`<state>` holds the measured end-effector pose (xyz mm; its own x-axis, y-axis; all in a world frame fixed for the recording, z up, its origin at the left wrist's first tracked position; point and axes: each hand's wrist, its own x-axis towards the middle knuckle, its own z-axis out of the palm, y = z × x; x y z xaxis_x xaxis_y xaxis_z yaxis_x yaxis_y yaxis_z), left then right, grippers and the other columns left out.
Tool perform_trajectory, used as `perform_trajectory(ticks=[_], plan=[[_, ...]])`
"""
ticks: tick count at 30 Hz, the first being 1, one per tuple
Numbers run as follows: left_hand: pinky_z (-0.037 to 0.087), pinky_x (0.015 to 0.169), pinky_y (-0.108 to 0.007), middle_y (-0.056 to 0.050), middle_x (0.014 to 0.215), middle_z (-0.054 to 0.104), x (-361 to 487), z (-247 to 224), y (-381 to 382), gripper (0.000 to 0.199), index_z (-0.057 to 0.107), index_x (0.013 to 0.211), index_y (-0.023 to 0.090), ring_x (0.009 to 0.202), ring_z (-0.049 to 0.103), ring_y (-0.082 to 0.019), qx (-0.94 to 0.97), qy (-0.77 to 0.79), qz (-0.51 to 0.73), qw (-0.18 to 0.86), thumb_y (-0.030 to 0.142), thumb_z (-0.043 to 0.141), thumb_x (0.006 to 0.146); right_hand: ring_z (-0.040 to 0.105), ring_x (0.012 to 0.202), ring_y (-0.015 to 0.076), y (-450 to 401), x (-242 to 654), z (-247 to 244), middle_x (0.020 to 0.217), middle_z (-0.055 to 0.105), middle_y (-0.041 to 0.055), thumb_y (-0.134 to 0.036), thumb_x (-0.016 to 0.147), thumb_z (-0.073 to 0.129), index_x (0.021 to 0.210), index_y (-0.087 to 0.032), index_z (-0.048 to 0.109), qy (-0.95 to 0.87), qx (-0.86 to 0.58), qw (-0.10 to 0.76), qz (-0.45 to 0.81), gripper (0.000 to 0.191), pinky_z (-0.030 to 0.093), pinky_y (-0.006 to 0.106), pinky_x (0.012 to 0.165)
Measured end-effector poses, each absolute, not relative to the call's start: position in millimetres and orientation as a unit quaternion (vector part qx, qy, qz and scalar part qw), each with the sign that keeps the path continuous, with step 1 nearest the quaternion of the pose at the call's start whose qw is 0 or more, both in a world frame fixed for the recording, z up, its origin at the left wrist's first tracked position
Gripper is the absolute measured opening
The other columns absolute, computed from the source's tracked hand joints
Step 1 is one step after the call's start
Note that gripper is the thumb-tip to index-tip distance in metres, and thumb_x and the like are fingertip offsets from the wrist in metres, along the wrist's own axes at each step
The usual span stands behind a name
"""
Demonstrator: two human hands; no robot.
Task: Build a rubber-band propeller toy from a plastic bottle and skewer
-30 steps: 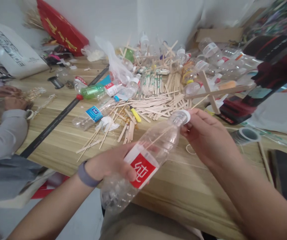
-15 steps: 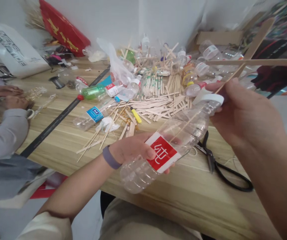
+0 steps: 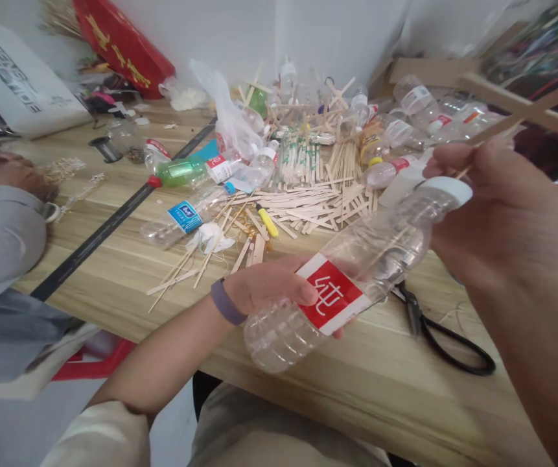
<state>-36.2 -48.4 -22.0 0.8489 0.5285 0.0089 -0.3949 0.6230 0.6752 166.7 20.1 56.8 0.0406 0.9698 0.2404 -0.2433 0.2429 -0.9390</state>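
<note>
My left hand [image 3: 271,285] is wrapped round the middle of a clear plastic bottle [image 3: 281,334] with a red and white label [image 3: 332,292]. The bottle is tilted, its white cap [image 3: 446,190] pointing up and to the right. A thin wooden skewer runs through the cap down into the bottle. At its outer end sits a cross of flat wooden craft sticks [image 3: 546,110], blurred. Just above the cap, my right hand [image 3: 507,214] pinches the skewer between thumb and fingers.
Black-handled scissors [image 3: 453,340] lie under my right forearm. Craft sticks [image 3: 308,207], a yellow marker-like tool [image 3: 266,220], a green bottle [image 3: 181,172] and several clear bottles spread across the table [image 3: 127,272]. At the left, a co-worker's hands [image 3: 13,172] handle small pale pieces.
The bottle and both my hands have shifted a little to the right. The crossed sticks have turned from a near-upright cross to a slanted one.
</note>
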Motion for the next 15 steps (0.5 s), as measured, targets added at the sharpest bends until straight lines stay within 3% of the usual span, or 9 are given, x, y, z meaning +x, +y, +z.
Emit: perform_trajectory(ticks=[5, 8, 15], plan=[[0.054, 0.07, -0.03, -0.007, 0.093, 0.07, -36.3, -24.8, -50.4, 0.075, 0.062, 0.123, 0.018, 0.08, 0.068, -0.02, 0.343, 0.08, 0.296, 0.888, 0.043, 0.087, 0.057, 0.057, 0.115, 0.0283, 15.9, 163.1, 54.1, 0.103, 0.066, 0.0036, -0.02, 0.092, 0.05, 0.072, -0.026, 0.074, -0.492, -0.382, 0.611, 0.488, 0.032, 0.046, 0.054, 0.094], [0.054, 0.069, -0.029, -0.007, 0.092, 0.07, -36.0, -27.4, -49.9, 0.071, 0.064, 0.12, 0.018, 0.076, 0.068, -0.019, 0.348, 0.072, 0.298, 0.886, 0.044, 0.086, 0.059, 0.056, 0.117, 0.0301, 17.4, 165.5, 47.7, 0.102, 0.066, 0.0038, -0.028, 0.091, 0.055, 0.075, -0.028, 0.075, -0.51, -0.364, 0.606, 0.491, 0.025, 0.046, 0.057, 0.094], [0.055, 0.071, -0.031, -0.007, 0.095, 0.069, -36.1, -27.2, -51.0, 0.079, 0.061, 0.125, 0.017, 0.081, 0.067, -0.021, 0.34, 0.083, 0.292, 0.89, 0.044, 0.088, 0.056, 0.058, 0.113, 0.0297, 13.8, 162.4, 46.3, 0.095, 0.066, 0.0018, -0.027, 0.086, 0.06, 0.072, -0.029, 0.074, -0.51, -0.36, 0.605, 0.495, 0.02, 0.046, 0.057, 0.096]])
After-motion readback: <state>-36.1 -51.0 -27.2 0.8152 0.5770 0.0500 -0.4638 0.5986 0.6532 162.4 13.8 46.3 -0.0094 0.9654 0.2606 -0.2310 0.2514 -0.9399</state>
